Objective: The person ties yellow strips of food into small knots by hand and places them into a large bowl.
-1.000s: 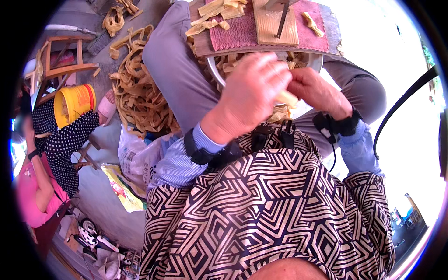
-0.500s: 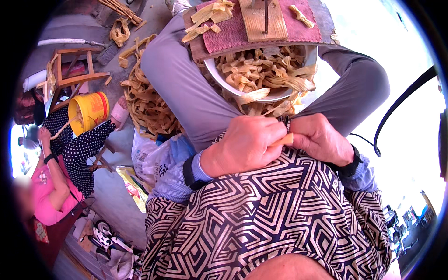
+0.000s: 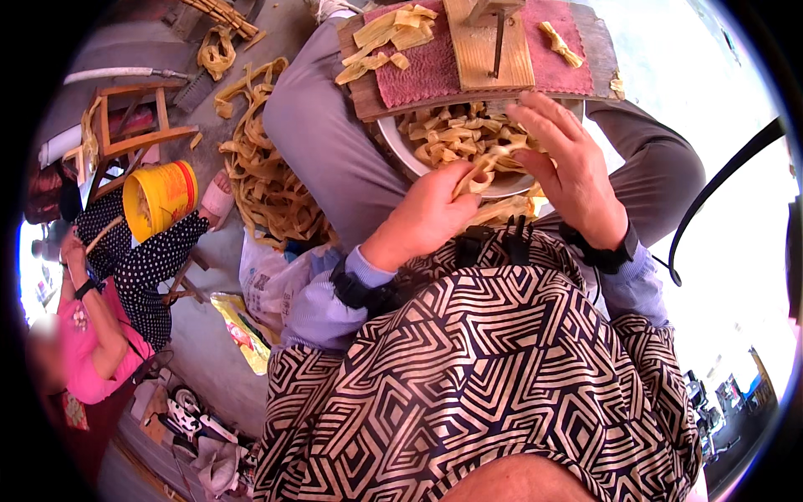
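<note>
And here is the left hand (image 3: 425, 211), its grip clamped on a pale tan strip (image 3: 483, 174), thumb pressed along the top, the strip curling up in a loop toward the other side! Across from it the right hand (image 3: 579, 171) has its grip loose, fingers stretched and leaning up and inward, thumb set apart beside the strip's far end; whether that thumb touches it, you cannot tell from here. All of this is happening right over the near edge of a pale-rimmed basin (image 3: 396, 149), which is heaped with short, folded tan pieces (image 3: 447, 134).

Just beyond, a wooden board (image 3: 361, 102) reaches over the far side of the basin, a red cloth (image 3: 410, 79) laid on it, and on the cloth a wood block (image 3: 477, 50) with a thin dark metal rod (image 3: 498, 54) standing over it. Flat scraps (image 3: 393, 29) lie left of the block, one knotted piece (image 3: 560, 43) to its right.

Over on the floor to the left, what a tangle: a long pile of strips (image 3: 280, 188), with a white plastic bag (image 3: 272, 272) beside its lower end. Further left, a co-worker's hand (image 3: 74, 251) holds a slender strip near a yellow bucket (image 3: 159, 201)!
</note>
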{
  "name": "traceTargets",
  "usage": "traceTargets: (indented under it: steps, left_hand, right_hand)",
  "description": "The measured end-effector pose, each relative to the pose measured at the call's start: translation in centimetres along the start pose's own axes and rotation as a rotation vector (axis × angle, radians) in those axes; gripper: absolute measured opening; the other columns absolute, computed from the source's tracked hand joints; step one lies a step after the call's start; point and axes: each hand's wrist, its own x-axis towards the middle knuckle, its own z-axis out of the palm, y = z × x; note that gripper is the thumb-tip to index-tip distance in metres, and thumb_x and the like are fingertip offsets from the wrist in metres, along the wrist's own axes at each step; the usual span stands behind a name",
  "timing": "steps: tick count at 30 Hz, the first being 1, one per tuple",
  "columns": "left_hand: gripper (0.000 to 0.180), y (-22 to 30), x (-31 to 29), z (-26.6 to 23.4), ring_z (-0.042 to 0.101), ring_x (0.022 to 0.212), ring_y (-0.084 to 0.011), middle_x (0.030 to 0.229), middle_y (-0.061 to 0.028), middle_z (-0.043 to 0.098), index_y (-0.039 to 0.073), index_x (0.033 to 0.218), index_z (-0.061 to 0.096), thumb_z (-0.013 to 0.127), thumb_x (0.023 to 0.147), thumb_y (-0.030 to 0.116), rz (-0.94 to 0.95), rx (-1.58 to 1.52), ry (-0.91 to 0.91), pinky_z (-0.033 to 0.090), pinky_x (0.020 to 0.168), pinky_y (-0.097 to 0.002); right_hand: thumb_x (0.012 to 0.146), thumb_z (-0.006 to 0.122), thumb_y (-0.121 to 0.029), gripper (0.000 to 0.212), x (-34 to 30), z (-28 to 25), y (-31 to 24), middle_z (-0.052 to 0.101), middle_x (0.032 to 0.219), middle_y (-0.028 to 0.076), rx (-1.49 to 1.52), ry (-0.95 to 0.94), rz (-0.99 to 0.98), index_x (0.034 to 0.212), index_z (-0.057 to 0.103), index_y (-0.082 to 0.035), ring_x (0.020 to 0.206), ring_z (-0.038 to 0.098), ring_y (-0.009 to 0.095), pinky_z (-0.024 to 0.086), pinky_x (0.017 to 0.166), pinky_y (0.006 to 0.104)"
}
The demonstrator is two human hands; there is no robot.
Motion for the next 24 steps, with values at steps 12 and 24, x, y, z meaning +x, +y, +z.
traceTargets:
  steps: [12,24]
  left_hand:
    - [0.016,2.3,0.8,3.7,0.06,0.063,-0.0143,0.076,-0.0065,0.061,-0.004,0.099,0.059,0.054,0.093,0.009,-0.178,-0.582,-0.388,0.051,0.061,-0.0258]
    - [0.027,9.1,0.4,-0.4,0.043,0.063,-0.002,0.072,0.0034,0.052,0.0,0.093,0.066,0.052,0.1,0.022,0.276,-0.207,-0.071,0.034,0.054,-0.0193]
  right_hand:
    - [0.08,0.074,-0.014,0.022,-1.2,1.6,-0.1,0.057,0.059,0.01,0.197,0.022,-0.004,0.071,0.057,-0.004,0.05,0.058,0.025,0.046,0.046,0.034]
    - [0.087,0.069,-0.009,0.013,-2.8,-4.5,-4.7,0.07,0.083,0.007,1.287,-0.331,0.388,0.095,0.071,0.002,0.071,0.064,0.01,0.052,0.064,0.0236]
